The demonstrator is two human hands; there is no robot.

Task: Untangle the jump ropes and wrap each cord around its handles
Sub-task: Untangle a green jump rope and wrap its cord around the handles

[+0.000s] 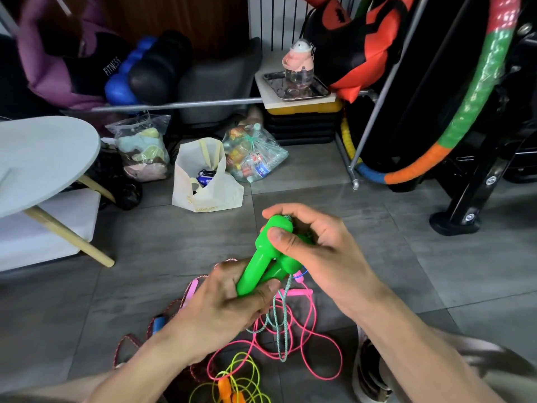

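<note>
Green handles (263, 257) sat between both hands, left hand (229, 303) gripped the lower ends, right hand (308, 242) clamped the tops, long axis tilted up-right, cord (280, 321) dangled below.

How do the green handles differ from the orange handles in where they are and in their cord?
The green handles are held up off the floor, gripped by the left hand and the right hand; the orange handles lie untouched on the floor. A pale braided cord hangs from the green handles; a thin yellow cord lies looped around the orange ones. Both pairs lie side by side, cords not yet wrapped.
</note>
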